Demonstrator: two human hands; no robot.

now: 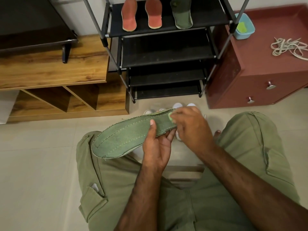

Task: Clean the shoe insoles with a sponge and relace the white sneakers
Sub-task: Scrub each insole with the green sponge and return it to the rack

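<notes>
Pale tiled floor (pixel 33 164), closed in along the top of the frame by low furniture. At centre, grips the green insole (pixel 126 139) in the left hand (pixel 156 147), thumb on top and fingers curled beneath, one end slanting toward lower left over a knee in green trousers (pixel 116 180). Pinches a pale green sponge (pixel 170 116) in the right hand (pixel 191 129), pressed on the insole's far end. Just beyond the hands, white sneakers (pixel 177 105) on the tiles, mostly hidden. Above them, a black shoe rack (pixel 166 47) with two red insoles (pixel 128 15) and a second green insole (pixel 182 14) on its top shelf. Upper left, a wooden unit (pixel 50 69); upper right, a red-brown cabinet (pixel 258 64) bearing a blue tub (pixel 248 33) and loose white laces (pixel 290 47).
</notes>
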